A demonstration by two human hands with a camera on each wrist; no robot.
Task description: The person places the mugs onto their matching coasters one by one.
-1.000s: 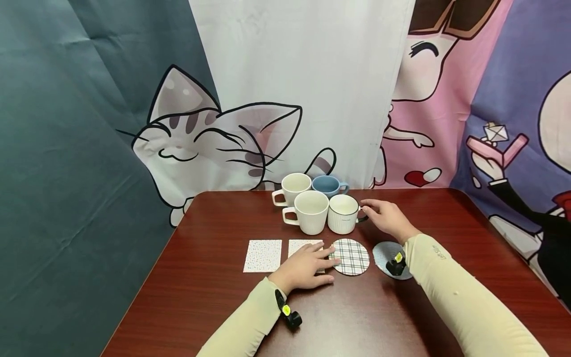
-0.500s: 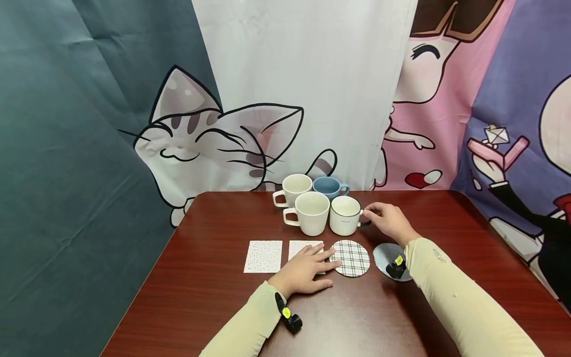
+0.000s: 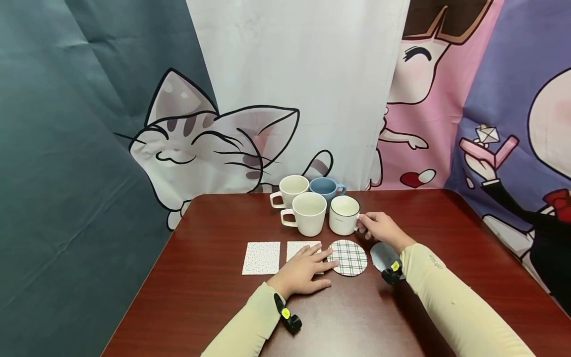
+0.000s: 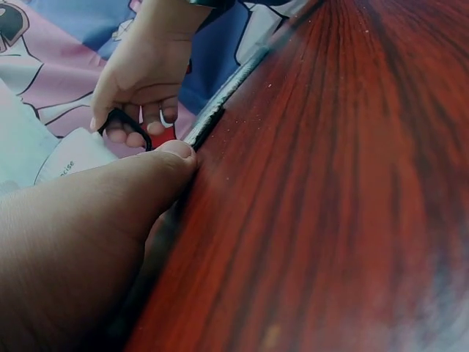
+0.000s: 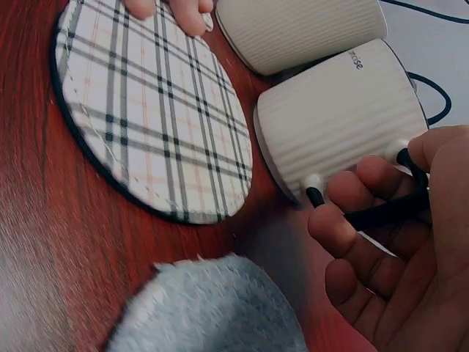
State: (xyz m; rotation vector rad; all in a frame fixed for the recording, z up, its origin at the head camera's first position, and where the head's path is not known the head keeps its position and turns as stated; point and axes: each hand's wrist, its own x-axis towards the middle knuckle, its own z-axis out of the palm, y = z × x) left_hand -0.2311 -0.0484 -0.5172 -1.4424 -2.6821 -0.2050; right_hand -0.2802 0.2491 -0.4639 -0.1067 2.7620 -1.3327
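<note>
From the head view, a glossy wood-grained table (image 3: pixel 205 238) meets cartoon-printed cloth (image 3: pixel 285 59), with the ribbed white mug (image 3: pixel 343 222) among cups toward the far side and the left hand (image 3: pixel 300 271) spreading its fingers across a speckled square coaster (image 3: pixel 295 247). The left wrist view loses part of the mug behind that hand; from the right wrist, the right hand (image 5: pixel 396 242) curls round its black handle (image 5: pixel 385 211), the fuzzy blue-grey coaster (image 5: pixel 212 308) cut off below.

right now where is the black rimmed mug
In the head view, the black-rimmed mug stands right of the front white mug. The right hand grips its handle.
</note>
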